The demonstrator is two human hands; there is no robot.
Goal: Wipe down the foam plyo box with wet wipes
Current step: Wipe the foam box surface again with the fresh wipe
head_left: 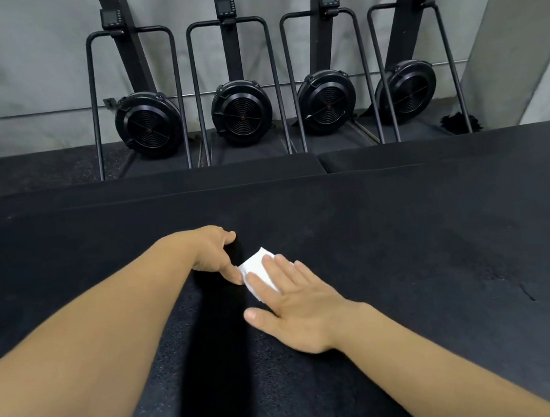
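The black foam plyo box point(408, 244) fills the middle and right of the head view, and its broad top faces me. A folded white wet wipe point(256, 267) lies on that top near the box's left corner. My right hand point(295, 312) lies flat on the wipe with its fingers spread and pins it against the foam. My left hand point(210, 253) is beside it, fingers curled over the box's left corner and thumb touching the wipe's edge. Most of the wipe is hidden under my right fingers.
Several black fan machines point(242, 112) in metal frames stand along the grey wall behind the box. More black foam blocks point(147, 185) lie between them and the box. Speckled rubber floor point(169, 374) shows below my left arm. A grey pillar point(529, 42) rises at the right.
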